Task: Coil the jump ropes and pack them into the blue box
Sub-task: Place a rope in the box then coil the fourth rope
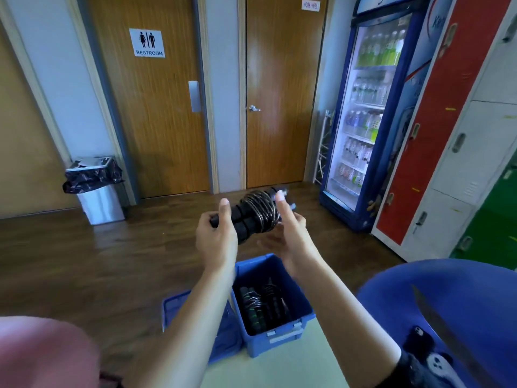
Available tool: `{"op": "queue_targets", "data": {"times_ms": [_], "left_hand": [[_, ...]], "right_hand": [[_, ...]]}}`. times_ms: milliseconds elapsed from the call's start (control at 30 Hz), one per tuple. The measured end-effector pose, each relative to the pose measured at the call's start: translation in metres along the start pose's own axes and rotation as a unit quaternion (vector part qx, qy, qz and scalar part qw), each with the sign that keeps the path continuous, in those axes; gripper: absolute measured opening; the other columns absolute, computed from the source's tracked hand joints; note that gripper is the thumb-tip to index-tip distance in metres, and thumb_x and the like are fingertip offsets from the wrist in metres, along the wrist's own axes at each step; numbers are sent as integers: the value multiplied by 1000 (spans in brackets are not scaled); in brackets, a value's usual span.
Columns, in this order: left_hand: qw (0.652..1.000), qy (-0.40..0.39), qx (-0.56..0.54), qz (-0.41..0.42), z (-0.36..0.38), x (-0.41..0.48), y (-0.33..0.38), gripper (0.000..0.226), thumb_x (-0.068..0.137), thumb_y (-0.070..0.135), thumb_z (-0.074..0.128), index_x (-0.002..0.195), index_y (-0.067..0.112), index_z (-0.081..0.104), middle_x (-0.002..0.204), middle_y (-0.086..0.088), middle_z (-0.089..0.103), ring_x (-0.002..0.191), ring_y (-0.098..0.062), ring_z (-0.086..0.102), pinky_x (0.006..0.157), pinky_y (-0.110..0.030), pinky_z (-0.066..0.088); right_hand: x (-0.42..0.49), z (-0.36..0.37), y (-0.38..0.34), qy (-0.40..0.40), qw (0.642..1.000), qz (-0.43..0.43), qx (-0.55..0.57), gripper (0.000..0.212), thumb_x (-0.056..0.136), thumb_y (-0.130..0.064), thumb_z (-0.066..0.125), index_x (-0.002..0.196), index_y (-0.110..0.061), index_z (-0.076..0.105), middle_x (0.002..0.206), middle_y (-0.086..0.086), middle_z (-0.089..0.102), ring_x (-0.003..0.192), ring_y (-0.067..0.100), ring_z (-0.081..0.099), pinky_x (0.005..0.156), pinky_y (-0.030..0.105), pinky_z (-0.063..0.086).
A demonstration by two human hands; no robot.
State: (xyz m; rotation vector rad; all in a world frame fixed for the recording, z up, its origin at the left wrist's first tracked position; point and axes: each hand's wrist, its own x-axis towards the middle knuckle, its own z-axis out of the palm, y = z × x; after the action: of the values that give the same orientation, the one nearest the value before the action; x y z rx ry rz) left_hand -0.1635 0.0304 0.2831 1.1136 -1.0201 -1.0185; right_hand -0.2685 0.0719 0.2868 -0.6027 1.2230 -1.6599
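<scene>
A black jump rope (pixel 256 212) with its cord wound around the two black handles is held up in front of me, above the floor. My left hand (pixel 215 239) grips the handle ends on the left. My right hand (pixel 288 233) holds the wound part from the right, forefinger raised along it. Below my hands the blue box (pixel 306 309) stands open on a pale table. Inside it lie several coiled jump ropes (pixel 261 305) with black handles, one with green marks.
The blue lid (pixel 179 306) lies left of the box. A blue chair back (pixel 436 301) is at the right, a pink blurred shape at the lower left. Beyond are a dark wood floor, a lined bin (pixel 95 189), a drinks fridge (pixel 372 113) and lockers.
</scene>
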Motion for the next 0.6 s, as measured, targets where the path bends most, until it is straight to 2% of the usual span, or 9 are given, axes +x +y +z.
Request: {"op": "queue_targets", "data": {"times_ms": [67, 167, 233, 300, 367, 467, 533, 600], "left_hand": [[1000, 12, -11, -19, 17, -10, -22, 33, 94, 47, 51, 81, 17, 54, 78, 3, 60, 74, -15, 57, 62, -28, 42], [998, 14, -28, -53, 39, -23, -56, 25, 92, 47, 53, 80, 26, 53, 87, 1, 64, 81, -18, 61, 74, -34, 48], [996, -3, -3, -90, 47, -26, -77, 23, 91, 47, 55, 81, 27, 54, 87, 1, 65, 81, -18, 62, 75, -37, 50], [992, -34, 18, -122, 52, -26, -98, 23, 89, 48, 58, 83, 25, 58, 88, -2, 68, 84, -24, 66, 80, -44, 53], [985, -76, 34, -150, 55, -24, -115, 23, 89, 47, 60, 84, 24, 60, 88, -4, 70, 86, -26, 68, 82, -47, 56], [969, -124, 87, -197, 52, -21, -139, 19, 92, 40, 57, 85, 23, 60, 90, -5, 68, 86, -25, 67, 82, -43, 56], [963, -119, 161, -183, 46, -16, -156, 16, 92, 38, 58, 86, 24, 61, 86, -1, 67, 86, -23, 66, 84, -44, 54], [956, -101, 234, -149, 37, -12, -172, 12, 91, 34, 61, 91, 22, 61, 85, 1, 64, 90, -23, 64, 79, -38, 51]], "right_hand": [[9, -10, 16, -9, 1000, 10, 11, 94, 55, -52, 84, 126, -13, 36, 121, 12, 62, 100, 26, 67, 87, 40, 57], [34, -29, 32, 19, 1000, 4, -18, 104, 40, -51, 92, 124, -6, 52, 111, 12, 70, 97, 24, 71, 90, 45, 56], [51, -47, 39, 31, 999, 10, -41, 87, 43, -46, 91, 115, -7, 61, 105, 11, 73, 93, 24, 72, 88, 46, 56], [67, -68, 46, 17, 998, 48, -43, 63, 59, -32, 88, 112, -7, 63, 105, 12, 73, 93, 25, 72, 86, 43, 57], [83, -88, 53, 1, 995, 88, -51, 51, 70, -23, 83, 113, -7, 62, 107, 14, 72, 95, 26, 71, 83, 40, 58], [108, -111, 67, -13, 989, 121, -85, 49, 73, -18, 81, 116, -8, 60, 109, 14, 71, 96, 27, 70, 74, 35, 58], [123, -123, 81, -18, 980, 150, -129, 54, 73, -17, 81, 120, -8, 57, 111, 14, 69, 97, 26, 69, 70, 33, 56], [139, -133, 98, -34, 964, 174, -199, 64, 69, -23, 84, 124, -12, 54, 112, 11, 69, 97, 26, 69, 72, 35, 57]]}}
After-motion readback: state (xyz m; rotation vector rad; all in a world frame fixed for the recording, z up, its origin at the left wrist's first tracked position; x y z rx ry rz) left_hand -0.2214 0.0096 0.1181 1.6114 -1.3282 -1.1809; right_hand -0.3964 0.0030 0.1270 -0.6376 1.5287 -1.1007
